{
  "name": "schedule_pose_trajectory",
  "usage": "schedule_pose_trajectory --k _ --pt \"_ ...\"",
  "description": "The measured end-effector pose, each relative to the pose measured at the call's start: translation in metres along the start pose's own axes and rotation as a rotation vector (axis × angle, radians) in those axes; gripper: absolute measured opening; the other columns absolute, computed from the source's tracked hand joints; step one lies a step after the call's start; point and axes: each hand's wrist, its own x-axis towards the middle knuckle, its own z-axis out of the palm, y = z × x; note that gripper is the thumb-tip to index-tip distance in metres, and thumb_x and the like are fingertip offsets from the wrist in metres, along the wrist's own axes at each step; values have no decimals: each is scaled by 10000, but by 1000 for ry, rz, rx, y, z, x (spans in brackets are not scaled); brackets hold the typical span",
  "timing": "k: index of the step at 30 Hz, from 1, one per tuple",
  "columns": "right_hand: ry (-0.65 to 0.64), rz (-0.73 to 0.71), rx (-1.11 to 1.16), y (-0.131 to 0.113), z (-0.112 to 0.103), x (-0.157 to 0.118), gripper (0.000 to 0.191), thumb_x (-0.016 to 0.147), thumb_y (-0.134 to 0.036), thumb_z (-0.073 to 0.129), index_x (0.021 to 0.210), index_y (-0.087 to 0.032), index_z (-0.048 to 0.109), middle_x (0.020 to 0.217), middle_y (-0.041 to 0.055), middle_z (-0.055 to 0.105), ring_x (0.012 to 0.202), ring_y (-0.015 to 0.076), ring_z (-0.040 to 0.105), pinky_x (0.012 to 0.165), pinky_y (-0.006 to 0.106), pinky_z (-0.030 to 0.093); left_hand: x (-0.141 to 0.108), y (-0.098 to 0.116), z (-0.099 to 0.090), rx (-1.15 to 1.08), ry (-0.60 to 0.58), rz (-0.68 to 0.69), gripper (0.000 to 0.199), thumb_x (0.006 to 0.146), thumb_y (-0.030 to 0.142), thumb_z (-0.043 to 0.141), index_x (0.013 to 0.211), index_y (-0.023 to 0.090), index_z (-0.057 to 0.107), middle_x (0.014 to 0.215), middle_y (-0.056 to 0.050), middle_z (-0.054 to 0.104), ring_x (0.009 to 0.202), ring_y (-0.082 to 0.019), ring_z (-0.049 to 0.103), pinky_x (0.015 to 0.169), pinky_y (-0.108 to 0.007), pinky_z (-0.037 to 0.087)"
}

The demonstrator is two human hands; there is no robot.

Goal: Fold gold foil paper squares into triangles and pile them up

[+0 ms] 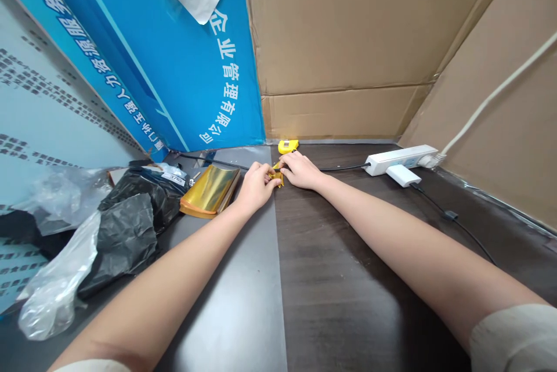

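Both of my hands meet at the middle of the dark table. My left hand (256, 186) and my right hand (300, 170) pinch a small folded piece of gold foil paper (277, 176) between their fingertips, and the fingers partly hide it. To the left of my left hand lies a stack of gold foil sheets (211, 191) with an orange-gold edge. Just beyond my right fingers sits a yellow tape measure (288, 146).
Black plastic bags (130, 227) and clear plastic wrap (56, 296) lie heaped at the left, against a blue printed banner (174, 53). A white power strip (400, 159) with a white adapter (403, 175) and black cable (343, 168) lies at the right, before cardboard walls (339, 29).
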Motion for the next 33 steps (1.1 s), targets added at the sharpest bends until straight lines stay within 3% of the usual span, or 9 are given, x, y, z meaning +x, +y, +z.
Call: schedule_pose_trajectory --k 5,19,27,33 --pt "-8 -7 -15 0 -1 0 119 980 -205 521 1024 -202 632 1162 110 654 1122 270 538 933 415 448 1 -3 -3 -28 -58 40 123 788 108 777 812 180 681 875 17 588 700 -104 646 762 -272 566" --pt "-22 -3 -29 -1 0 0 137 985 -218 499 1029 -202 627 1179 121 644 1109 285 529 918 430 443 3 1 0 32 -41 45 139 802 138 794 777 166 660 860 14 570 678 -102 610 742 -271 545" --pt "-8 -10 -22 0 1 -2 148 986 -221 493 1034 -205 633 1192 120 651 1112 292 529 925 443 449 -2 2 -2 115 -21 117 108 844 205 766 877 181 666 899 -26 550 907 -203 595 909 -367 517" --pt "0 0 -23 1 0 -3 145 981 -240 521 1051 -209 644 1214 125 654 1161 307 516 943 464 454 -2 0 -4 58 -81 168 124 828 142 751 923 209 709 944 -7 574 859 -150 609 868 -305 547"
